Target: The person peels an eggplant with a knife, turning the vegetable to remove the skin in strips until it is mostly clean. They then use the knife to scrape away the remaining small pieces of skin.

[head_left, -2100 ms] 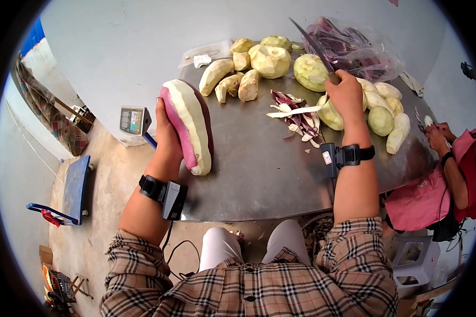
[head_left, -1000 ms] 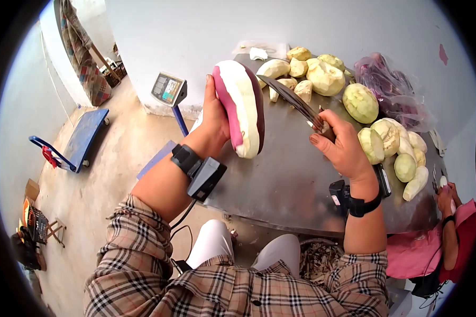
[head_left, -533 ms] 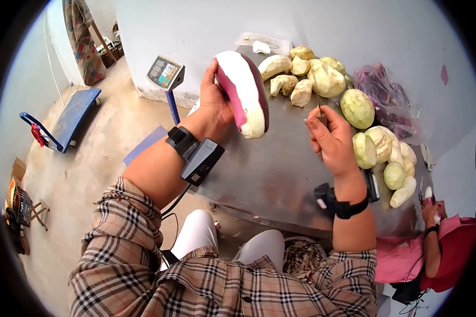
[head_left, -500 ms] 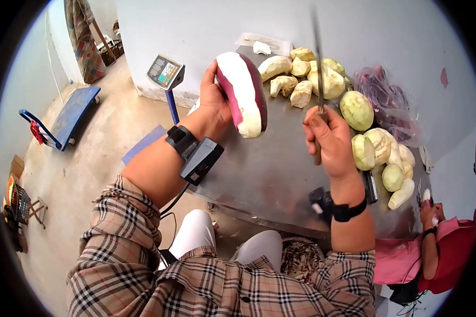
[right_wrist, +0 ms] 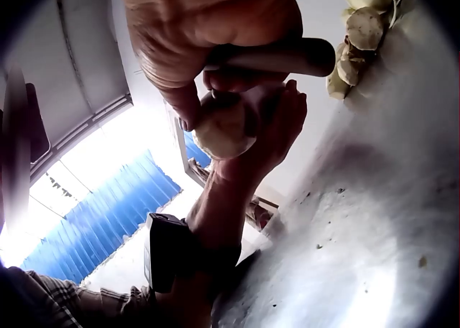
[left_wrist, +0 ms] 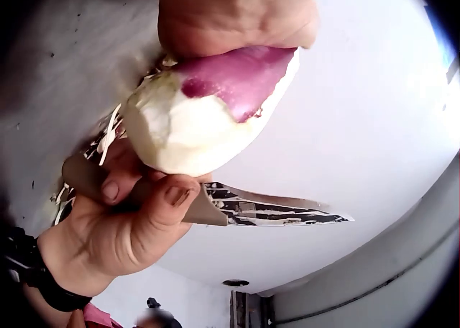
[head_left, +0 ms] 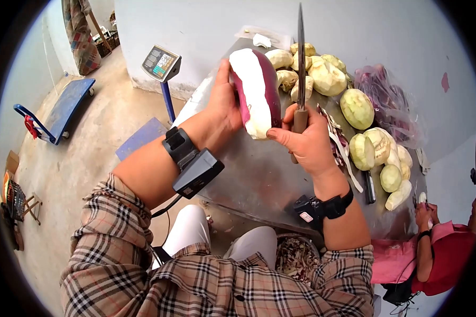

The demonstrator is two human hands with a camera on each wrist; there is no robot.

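Note:
A large eggplant (head_left: 255, 95), part purple skin and part bare white flesh, is held up by my left hand (head_left: 225, 103), which grips it along its left side. My right hand (head_left: 309, 140) grips the brown handle of a knife (head_left: 301, 63) whose blade points up in the head view. The right thumb touches the eggplant's lower end. In the left wrist view the knife (left_wrist: 273, 211) lies beneath the peeled end of the eggplant (left_wrist: 201, 126). The right wrist view shows the eggplant's pale end (right_wrist: 223, 130) by the right fingertips.
Several peeled eggplants (head_left: 327, 76) lie at the table's back and right, near a plastic bag (head_left: 383, 100) of purple ones. Peelings (head_left: 341, 142) lie right of my right hand. A scale display (head_left: 161, 63) stands left; another person (head_left: 444, 253) works at the right.
The knife has swung upright, and my right hand has moved left to the eggplant's lower end. My left hand has shifted slightly right with the eggplant.

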